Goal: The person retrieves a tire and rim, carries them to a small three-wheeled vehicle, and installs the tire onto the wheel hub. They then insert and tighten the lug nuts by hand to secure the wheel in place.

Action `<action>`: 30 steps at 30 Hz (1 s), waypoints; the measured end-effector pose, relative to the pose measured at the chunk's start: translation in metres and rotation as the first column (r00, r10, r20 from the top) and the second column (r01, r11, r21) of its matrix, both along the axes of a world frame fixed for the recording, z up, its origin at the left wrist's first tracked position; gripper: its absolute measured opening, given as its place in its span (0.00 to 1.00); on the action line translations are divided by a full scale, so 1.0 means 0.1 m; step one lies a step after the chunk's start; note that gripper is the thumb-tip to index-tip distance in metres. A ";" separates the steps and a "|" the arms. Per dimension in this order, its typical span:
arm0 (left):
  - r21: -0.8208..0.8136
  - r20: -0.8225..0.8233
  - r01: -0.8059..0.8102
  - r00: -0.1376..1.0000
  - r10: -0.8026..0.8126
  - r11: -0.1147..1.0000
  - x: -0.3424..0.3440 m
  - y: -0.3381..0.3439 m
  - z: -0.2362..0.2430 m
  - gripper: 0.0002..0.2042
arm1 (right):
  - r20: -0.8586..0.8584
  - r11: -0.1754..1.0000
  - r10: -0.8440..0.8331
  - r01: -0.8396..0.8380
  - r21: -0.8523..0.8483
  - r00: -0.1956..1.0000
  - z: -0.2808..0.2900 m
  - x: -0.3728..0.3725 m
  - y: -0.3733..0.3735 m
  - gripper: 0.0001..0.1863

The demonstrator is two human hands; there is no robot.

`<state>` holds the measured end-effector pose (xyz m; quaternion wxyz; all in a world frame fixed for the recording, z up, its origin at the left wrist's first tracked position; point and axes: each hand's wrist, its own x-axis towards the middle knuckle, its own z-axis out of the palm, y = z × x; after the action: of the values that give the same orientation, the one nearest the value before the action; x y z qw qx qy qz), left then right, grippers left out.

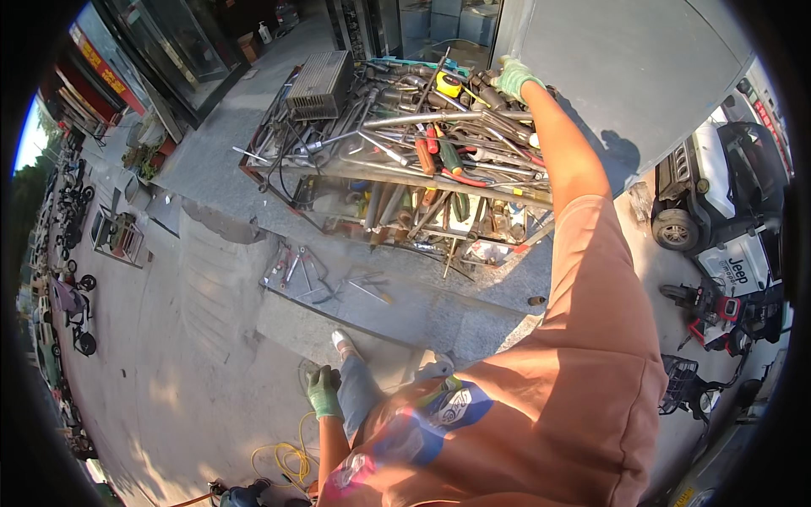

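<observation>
My right hand, in a green glove, reaches far out to the back edge of a two-level metal tool cart. It rests among a heap of wrenches, bars and screwdrivers with red and green handles. Its fingers are hidden in the pile, so whether they grip anything is unclear. A yellow tape measure lies just left of that hand. My left hand, also in a green glove, hangs down by my leg with loosely curled fingers and nothing in it.
A ribbed metal box sits on the cart's left end. Loose wrenches lie on the stone step below. A yellow cord is coiled on the pavement by my foot. A white vehicle and scooters stand to the right.
</observation>
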<state>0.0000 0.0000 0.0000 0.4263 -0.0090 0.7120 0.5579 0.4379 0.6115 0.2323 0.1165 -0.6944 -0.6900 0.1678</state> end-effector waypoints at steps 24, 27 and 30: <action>0.005 0.113 0.208 0.972 -0.207 0.978 0.33 0.42 0.01 0.10 | 0.431 0.909 0.360 -0.414 0.036 0.828 0.04 0.38 -0.88 0.18; -0.008 0.105 0.225 0.969 -0.223 0.974 0.39 0.41 0.14 0.09 | 0.571 0.879 0.252 -0.432 0.202 0.781 0.25 0.24 -1.05 0.15; -0.002 0.090 0.208 0.974 -0.207 0.978 0.36 0.31 0.13 0.09 | 0.618 0.921 0.144 -0.333 0.201 0.773 0.53 -0.08 -1.32 0.15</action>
<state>0.0362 0.0308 0.0135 0.5135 0.0380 0.6925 0.5053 0.4300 0.4800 0.2857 -0.0233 -0.5913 -0.7920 -0.1500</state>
